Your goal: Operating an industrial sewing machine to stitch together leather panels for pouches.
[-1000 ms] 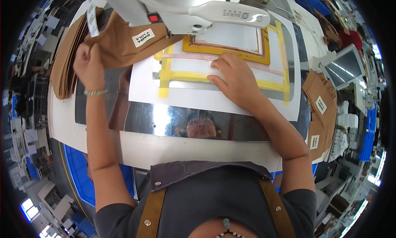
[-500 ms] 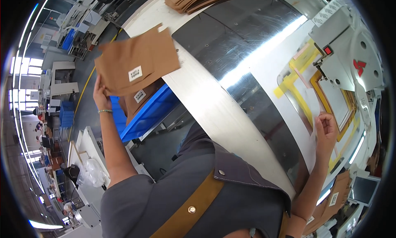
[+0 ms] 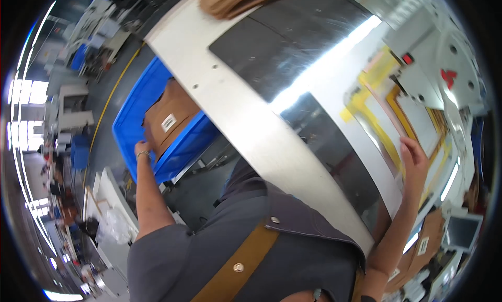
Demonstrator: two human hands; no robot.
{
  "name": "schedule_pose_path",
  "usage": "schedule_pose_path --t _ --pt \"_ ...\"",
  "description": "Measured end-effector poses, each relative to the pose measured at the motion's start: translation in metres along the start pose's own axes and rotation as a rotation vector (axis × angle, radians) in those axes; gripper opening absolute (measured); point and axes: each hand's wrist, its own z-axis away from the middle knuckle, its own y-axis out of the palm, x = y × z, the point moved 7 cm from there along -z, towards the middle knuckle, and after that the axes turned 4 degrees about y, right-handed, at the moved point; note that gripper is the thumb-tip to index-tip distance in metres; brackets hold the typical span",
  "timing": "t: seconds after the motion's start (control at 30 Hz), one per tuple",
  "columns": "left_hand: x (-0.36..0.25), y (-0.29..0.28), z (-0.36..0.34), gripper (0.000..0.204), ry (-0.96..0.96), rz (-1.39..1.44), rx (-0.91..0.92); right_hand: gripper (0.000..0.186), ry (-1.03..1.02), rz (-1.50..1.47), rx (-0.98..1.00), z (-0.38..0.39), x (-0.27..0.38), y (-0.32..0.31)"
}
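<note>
My left hand (image 3: pixel 142 147) is at the left side of a blue bin (image 3: pixel 127 114), its fingers closed at the edge of a brown fabric piece (image 3: pixel 180 106). That piece lies in the bin and bears a small white label (image 3: pixel 168 122). My right hand (image 3: pixel 414 154) reaches over the machine bed, fingers bent together beside a yellow-edged clamp frame (image 3: pixel 393 99). Whether something thin sits between those fingers is hidden. Under that forearm lies a white sheet (image 3: pixel 361 145), with yellow tape (image 3: pixel 361 104) along a template on it.
A white machine head (image 3: pixel 434 56) overhangs the frame at right. A stack of brown pieces (image 3: pixel 230 1) lies at the far end of the pale table edge (image 3: pixel 246 114). More labelled brown pieces (image 3: pixel 426 239) and a small screen (image 3: pixel 463 232) are at lower right.
My left hand has lowered the brown fabric piece from above the table edge into the blue bin. The white strip lifted by my right hand no longer shows raised; that hand has shifted slightly.
</note>
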Motion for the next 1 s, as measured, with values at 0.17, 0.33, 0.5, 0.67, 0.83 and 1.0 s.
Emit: schedule_pose_path --t 0.17,0.33,0.5,0.67,0.83,1.0 --pt "-0.143 -0.111 -0.003 0.035 0.648 0.042 -0.589 0.014 -0.04 0.036 0.049 -0.037 0.028 -0.025" --pt "-0.472 -0.075 0.167 0.036 1.021 0.806 0.017 0.021 -0.096 0.16 -0.073 -0.054 0.052 -0.069" --pt "-0.62 -0.033 0.38 0.036 1.743 0.597 0.511 0.021 -0.031 0.264 -0.031 -0.073 0.034 -0.059" --pt "-0.652 0.012 0.491 0.06 2.157 0.043 0.401 0.02 -0.022 0.313 -0.041 -0.085 -0.004 -0.053" --pt "-0.672 0.034 0.52 0.072 2.247 -0.093 0.375 0.021 -0.015 0.238 -0.097 -0.087 0.002 -0.042" --pt "-0.682 0.043 0.531 0.083 2.28 -0.149 0.359 0.021 -0.089 0.031 -0.06 -0.094 0.012 -0.022"
